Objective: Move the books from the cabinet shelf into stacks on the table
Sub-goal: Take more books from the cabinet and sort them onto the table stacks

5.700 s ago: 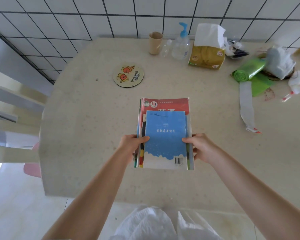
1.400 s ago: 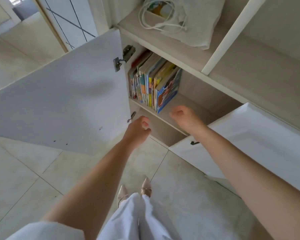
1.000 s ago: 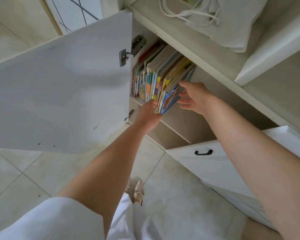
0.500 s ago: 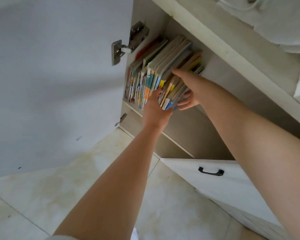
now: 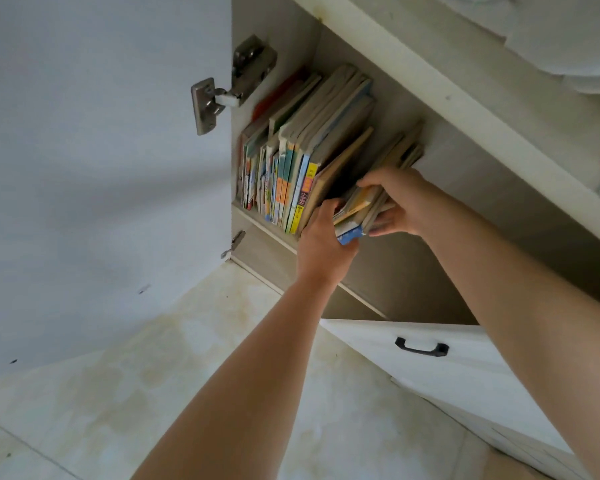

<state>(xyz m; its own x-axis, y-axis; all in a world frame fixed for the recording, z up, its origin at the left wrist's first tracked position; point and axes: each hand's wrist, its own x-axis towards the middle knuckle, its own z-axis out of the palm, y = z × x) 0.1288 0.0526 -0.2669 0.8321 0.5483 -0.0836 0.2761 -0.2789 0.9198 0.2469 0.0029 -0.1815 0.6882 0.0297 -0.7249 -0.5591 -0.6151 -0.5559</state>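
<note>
A row of thin, colourful books (image 5: 291, 161) stands upright at the left end of the cabinet shelf (image 5: 257, 221). A small bundle of books (image 5: 361, 206) at the row's right end leans out, split from the rest by a dark gap. My left hand (image 5: 321, 242) grips the bundle's lower left side, fingers reaching into the gap. Over the bundle's top and right side curls my right hand (image 5: 400, 199), thumb on top and fingers underneath. The table is out of view.
The white cabinet door (image 5: 101, 150) stands open at the left on a metal hinge (image 5: 222, 88). Below right is a white drawer front with a black handle (image 5: 421, 346). An upper shelf (image 5: 465, 81) carries white cloth. Pale tiled floor lies below.
Since half a second ago, both hands have closed round the rightmost books and tilted them away from the row, opening a gap. Before that I turned from the table to the cabinet.
</note>
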